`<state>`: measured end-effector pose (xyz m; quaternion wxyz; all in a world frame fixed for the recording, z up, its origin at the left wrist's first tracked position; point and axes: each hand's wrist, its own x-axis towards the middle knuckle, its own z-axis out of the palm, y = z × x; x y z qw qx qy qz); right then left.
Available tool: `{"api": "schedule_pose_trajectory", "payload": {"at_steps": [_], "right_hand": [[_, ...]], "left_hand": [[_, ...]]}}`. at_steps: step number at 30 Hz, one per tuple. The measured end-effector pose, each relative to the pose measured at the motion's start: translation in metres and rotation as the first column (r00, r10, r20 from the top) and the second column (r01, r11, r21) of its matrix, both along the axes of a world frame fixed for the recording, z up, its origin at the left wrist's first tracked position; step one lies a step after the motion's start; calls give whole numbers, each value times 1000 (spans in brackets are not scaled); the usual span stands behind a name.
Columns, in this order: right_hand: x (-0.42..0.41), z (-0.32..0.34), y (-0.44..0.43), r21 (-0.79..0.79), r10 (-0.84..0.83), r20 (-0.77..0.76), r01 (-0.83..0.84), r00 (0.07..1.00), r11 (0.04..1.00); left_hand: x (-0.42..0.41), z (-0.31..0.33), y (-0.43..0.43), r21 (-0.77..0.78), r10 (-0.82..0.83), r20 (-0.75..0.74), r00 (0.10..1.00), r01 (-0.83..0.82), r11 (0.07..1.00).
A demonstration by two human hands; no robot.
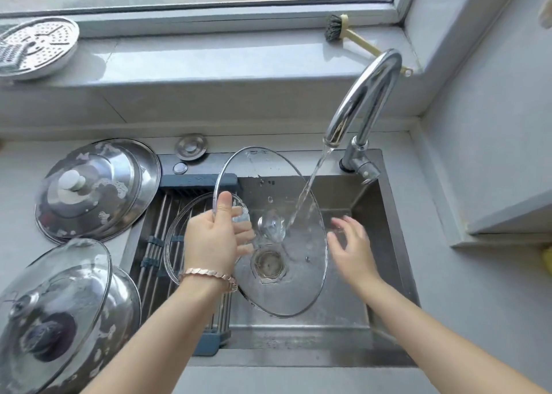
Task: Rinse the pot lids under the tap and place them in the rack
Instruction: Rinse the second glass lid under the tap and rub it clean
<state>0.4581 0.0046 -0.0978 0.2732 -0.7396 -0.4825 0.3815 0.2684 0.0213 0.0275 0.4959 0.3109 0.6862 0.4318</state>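
My left hand (215, 238) grips the left rim of a large clear glass lid (294, 277), tilted over the steel sink (385, 244). Water from the chrome tap (367, 95) runs onto the lid near its clear knob (270, 225). My right hand (352, 247) hovers with spread fingers by the lid's right edge, holding nothing. A smaller glass lid (173, 253) lies on the roll-up rack (155, 262) over the sink's left side, partly hidden behind my left hand.
Two stacked steel lids (98, 190) lie on the counter at the left, soap marks on them. A glass lid on steel lids (56, 310) sits at front left. A perforated steamer plate (35, 47) and a brush (337, 29) rest on the windowsill.
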Motion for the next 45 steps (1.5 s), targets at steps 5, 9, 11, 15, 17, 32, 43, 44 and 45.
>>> {"api": "schedule_pose_trajectory", "payload": {"at_steps": [5, 9, 11, 15, 17, 32, 43, 44, 45], "right_hand": [[4, -1, 12, -550, -534, -536, 210, 653, 809], [21, 17, 21, -397, -430, -401, 269, 809, 877], [35, 29, 28, -365, -394, -356, 262, 847, 893], [53, 56, 43, -227, -230, -208, 182, 951, 957], [55, 69, 49, -103, -144, -124, 132, 982, 986], [24, 8, 31, -265, -183, -173, 133, 968, 955], [-28, 82, -28, -31, 738, 255, -758, 624, 652], [-27, 78, -27, 71, 652, 340, -710, 677, 700], [-23, 76, -24, 163, 569, 361, -651, 739, 741]], "left_hand": [[-2, -1, 3, -117, -47, 91, 995, 57, 992], [-7, -32, -5, -253, 12, 148, 989, 26, 967], [-6, -54, -12, -342, 11, 168, 986, 48, 938], [8, -76, -20, -572, 106, 290, 951, 83, 816], [14, -79, -20, -626, 168, 336, 927, 87, 775], [-19, -14, -3, -100, -128, 62, 990, 133, 986], [14, -4, 1, -284, -188, 32, 982, 189, 940], [19, -2, 3, -283, -179, 68, 981, 191, 940], [24, -1, 6, -273, -166, 112, 980, 191, 943]]}}
